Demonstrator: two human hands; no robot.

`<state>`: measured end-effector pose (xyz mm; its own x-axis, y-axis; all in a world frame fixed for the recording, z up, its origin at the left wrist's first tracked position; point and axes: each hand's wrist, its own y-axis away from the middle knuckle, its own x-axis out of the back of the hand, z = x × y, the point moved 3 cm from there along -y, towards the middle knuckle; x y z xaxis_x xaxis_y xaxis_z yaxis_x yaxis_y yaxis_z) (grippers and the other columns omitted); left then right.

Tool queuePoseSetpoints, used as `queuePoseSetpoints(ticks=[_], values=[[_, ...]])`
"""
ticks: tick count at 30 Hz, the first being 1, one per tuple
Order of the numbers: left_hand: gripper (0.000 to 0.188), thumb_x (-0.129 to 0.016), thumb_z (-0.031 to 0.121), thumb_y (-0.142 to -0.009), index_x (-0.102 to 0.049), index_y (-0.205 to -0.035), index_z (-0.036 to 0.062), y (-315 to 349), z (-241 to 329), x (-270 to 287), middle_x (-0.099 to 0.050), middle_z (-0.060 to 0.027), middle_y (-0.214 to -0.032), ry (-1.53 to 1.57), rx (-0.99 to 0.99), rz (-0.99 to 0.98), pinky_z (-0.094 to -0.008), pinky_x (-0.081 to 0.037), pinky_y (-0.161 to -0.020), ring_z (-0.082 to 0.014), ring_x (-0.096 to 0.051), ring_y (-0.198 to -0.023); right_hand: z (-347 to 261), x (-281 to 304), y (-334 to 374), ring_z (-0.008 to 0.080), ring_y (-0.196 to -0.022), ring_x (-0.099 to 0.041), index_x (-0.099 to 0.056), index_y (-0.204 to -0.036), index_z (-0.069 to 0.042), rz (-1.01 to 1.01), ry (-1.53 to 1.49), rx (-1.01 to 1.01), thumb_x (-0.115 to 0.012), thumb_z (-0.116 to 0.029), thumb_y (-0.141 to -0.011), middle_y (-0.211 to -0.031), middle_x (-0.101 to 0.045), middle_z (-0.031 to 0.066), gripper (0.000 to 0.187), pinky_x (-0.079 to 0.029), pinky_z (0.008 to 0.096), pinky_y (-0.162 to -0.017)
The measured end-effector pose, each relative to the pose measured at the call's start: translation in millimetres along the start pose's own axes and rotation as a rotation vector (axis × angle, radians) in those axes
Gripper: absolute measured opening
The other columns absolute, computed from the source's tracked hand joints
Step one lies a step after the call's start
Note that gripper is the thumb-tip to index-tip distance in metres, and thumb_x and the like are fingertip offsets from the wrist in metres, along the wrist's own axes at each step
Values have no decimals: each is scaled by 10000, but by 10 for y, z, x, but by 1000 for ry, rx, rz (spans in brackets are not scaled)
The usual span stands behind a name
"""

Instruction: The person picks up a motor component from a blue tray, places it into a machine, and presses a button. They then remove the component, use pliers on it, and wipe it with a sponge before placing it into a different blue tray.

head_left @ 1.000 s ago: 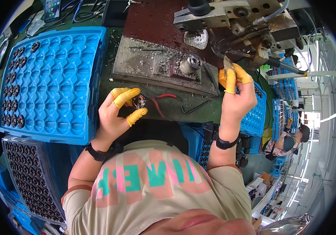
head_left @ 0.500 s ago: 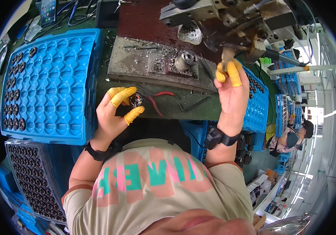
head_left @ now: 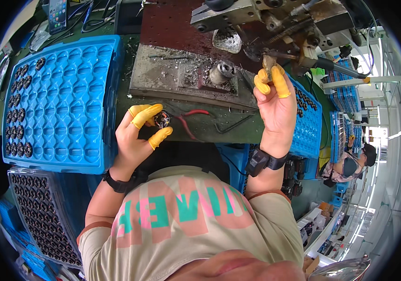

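My left hand (head_left: 132, 136), in yellow finger cots, pinches a small round motor stator (head_left: 162, 120) with dark wound segments above the table's near edge. My right hand (head_left: 276, 105) is raised at the right, its cotted thumb and fingers closed on the lower end of a worn brown lever grip (head_left: 269, 63) below the machine's metal arm. Between the hands and farther off, a metal cylinder fixture (head_left: 222, 72) stands on a steel base plate (head_left: 158, 79) strewn with metal chips. Red-handled pliers (head_left: 186, 122) lie just right of the stator.
A blue tray (head_left: 76, 159) at the left carries several stators in its left columns. Below it sits a clear box (head_left: 46, 213) full of stators. Another blue tray (head_left: 308, 133) is beyond my right forearm. A hex key (head_left: 233, 124) lies near the pliers. A person (head_left: 348, 164) is at far right.
My right hand has shifted slightly on the lever grip, and its fingers look less blurred. My left hand holds the stator in nearly the same place.
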<state>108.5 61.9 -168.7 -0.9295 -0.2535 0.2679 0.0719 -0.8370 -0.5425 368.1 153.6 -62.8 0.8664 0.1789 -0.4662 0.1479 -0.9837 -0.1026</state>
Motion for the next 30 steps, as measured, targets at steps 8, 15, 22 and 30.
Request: queuePoseSetpoints(ticks=[8,15,22,30], values=[[487,-861,139,-683,-670,-1107,-3,-9,8,3,-614,-90,-942,8,-4,-1,-276,-477,-674,-181,-558,-751,19,8,45,125,-660,-572,-617,-1090,-7,129,249,157,-624,-96,-940,-873,-653,72,175,-454,266,-558],[479,-857,149,-692,-670,-1109,3,3,-3,-10,-618,-89,-945,15,-9,-5,-278,-483,-673,-181,-567,-754,14,26,342,141,-757,-647,-683,-1009,8,385,1154,773,-713,-28,-858,-896,-686,91,158,-525,250,-633],[469,-853,158,-699,-670,-1103,5,-16,13,16,-620,-91,-938,4,-2,21,-282,-486,-670,-186,-568,-749,-4,-88,177,243,-764,-645,-691,-1010,-39,321,1657,815,-717,-62,-850,-920,-676,120,163,-532,303,-639],[476,-853,161,-694,-667,-1105,9,2,5,13,-617,-94,-928,11,-23,8,-285,-489,-670,-192,-570,-746,-71,-286,222,169,-658,-602,-695,-1006,-43,300,1491,1016,-717,-53,-855,-906,-687,69,152,-492,265,-563]])
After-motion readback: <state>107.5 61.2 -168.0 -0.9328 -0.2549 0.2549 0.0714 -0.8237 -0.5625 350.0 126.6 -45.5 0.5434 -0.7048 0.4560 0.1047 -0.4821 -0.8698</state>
